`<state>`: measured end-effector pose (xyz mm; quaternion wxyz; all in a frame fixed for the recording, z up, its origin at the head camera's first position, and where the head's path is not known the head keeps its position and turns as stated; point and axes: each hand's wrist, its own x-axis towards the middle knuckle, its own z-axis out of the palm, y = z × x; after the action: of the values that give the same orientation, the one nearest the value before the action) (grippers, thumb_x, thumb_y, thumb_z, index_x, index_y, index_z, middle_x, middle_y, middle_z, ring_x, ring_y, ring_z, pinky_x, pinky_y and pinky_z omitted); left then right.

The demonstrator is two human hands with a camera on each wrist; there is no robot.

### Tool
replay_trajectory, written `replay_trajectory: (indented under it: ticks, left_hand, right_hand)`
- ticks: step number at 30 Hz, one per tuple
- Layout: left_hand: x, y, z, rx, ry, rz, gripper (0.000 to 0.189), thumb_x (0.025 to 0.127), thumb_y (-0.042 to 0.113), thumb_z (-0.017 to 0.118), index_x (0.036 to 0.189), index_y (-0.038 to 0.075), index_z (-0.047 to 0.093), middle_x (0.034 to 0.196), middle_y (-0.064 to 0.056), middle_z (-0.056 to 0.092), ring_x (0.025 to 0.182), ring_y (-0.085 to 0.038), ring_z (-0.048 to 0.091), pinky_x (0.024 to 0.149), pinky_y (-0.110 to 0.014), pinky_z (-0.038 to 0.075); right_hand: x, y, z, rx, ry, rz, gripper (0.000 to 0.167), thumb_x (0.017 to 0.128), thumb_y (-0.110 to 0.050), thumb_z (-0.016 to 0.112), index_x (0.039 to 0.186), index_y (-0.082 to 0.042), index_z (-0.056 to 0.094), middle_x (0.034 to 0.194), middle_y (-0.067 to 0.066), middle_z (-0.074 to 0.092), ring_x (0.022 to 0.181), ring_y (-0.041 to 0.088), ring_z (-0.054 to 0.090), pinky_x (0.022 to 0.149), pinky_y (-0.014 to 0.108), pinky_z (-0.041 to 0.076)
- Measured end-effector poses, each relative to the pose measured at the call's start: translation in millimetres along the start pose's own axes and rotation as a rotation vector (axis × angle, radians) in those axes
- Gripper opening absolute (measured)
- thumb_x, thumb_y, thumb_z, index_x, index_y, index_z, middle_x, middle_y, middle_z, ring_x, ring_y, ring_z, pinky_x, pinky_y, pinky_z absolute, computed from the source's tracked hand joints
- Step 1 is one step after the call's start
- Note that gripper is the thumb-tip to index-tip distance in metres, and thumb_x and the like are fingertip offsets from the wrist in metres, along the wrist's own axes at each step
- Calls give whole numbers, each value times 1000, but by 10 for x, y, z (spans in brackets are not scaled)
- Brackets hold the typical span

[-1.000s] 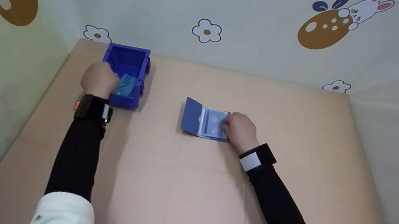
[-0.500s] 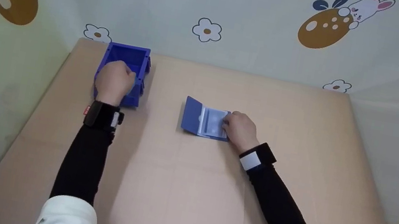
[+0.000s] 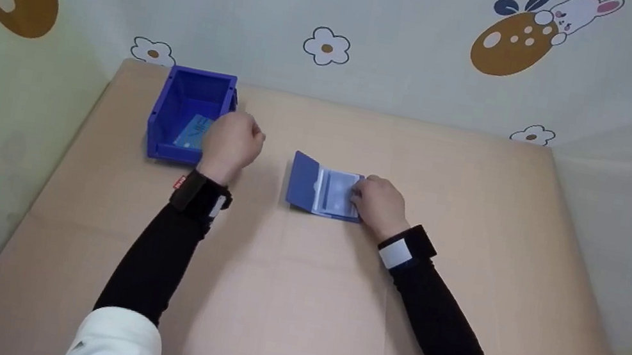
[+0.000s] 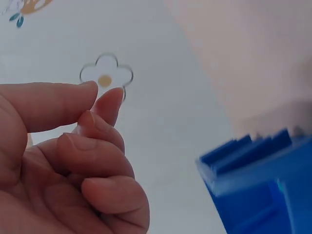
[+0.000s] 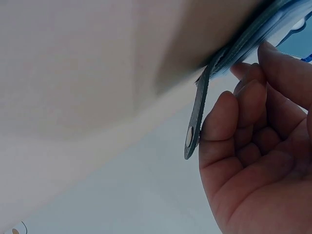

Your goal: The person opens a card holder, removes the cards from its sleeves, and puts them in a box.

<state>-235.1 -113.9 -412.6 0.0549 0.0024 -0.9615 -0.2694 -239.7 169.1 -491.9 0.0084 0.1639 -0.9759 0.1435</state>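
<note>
Between pale walls (image 3: pixel 398 81) printed with flowers, a broad tan table (image 3: pixel 324 315) stretches out before a person at work. Toward its far left stands a deep blue storage bin (image 3: pixel 169 153), placed, I'd guess, so that it falls easily to the left hand (image 3: pixel 233 140). That hand hovers just off the bin's right side, thumb drawn in against curled fingers; from here I see nothing between them, though whether something thin is hidden there I cannot tell.

The right hand (image 3: pixel 381 205) pinches the right-hand edge of a blue card holder (image 3: pixel 323 208), which lies unfolded on the table, to the right of the bin and near the middle. The hold looks meant to steady the holder and keep its pages from folding over.

The holder itself is slim and booklet-like. Its left cover (image 3: pixel 302 183) tilts up off the table, plain and darker blue, while the clear sleeves (image 3: pixel 339 193) on the right look milky and catch the light. Down in the bin a lighter blue card (image 3: pixel 192 132) lies askew, its dark lettering hard to read.

At the right wrist, a short dark strap (image 5: pixel 197 114) juts from the holder's edge, with a small round snap (image 5: pixel 189 137) near its tip.
</note>
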Motion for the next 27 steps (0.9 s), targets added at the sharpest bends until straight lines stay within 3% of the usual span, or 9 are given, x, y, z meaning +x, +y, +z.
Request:
replay_trajectory:
  ticks: [7, 16, 20, 27]
  left_hand:
    - [-10, 158, 308, 1, -91, 37, 18, 94, 16, 62, 91, 3, 75, 91, -11, 72, 81, -27, 66, 74, -43, 52]
    - [-90, 285, 604, 1, -107, 133, 12, 87, 7, 65, 87, 4, 76, 90, -9, 72, 83, -26, 66, 73, -42, 52]
    - [-105, 284, 697, 28, -110, 173, 13, 82, 2, 63, 78, 4, 76, 80, -8, 69, 72, -23, 60, 66, -42, 51]
    - [-136, 246, 809, 63, -114, 173, 32, 78, -1, 60, 53, 13, 46, 61, 1, 42, 59, -18, 40, 50, -34, 35]
  right_hand:
    - [6, -8, -2, -9, 1, -5, 11, 88, -12, 73, 96, -6, 78, 86, 10, 66, 80, 26, 63, 70, 40, 51]
    - [2, -4, -14, -2, 5, -5, 10, 88, -12, 73, 95, -7, 78, 84, 9, 65, 79, 27, 63, 69, 41, 51]
    - [-3, -5, -9, -6, 16, -10, 10, 87, -11, 73, 94, -7, 78, 84, 9, 65, 79, 26, 63, 68, 41, 51]
    - [-10, -12, -9, -7, 22, -10, 10, 87, -11, 73, 95, -7, 78, 85, 9, 66, 80, 27, 63, 69, 41, 52]
